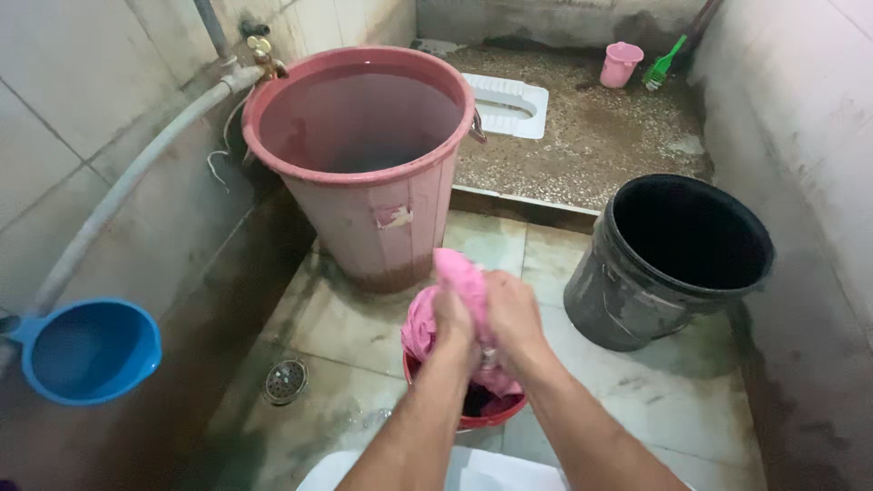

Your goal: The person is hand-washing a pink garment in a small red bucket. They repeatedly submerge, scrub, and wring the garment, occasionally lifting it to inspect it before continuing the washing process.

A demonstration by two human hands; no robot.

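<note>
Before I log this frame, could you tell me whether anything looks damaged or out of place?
The large pink bucket has a torn, peeling patch on its front wall, and the black bucket stands tilted. Both hands grip the pink cloth normally.

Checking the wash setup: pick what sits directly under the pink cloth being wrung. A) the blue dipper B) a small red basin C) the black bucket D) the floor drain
B: both hands squeeze the pink cloth over the small red basin; the black bucket stands apart to the right.
</note>
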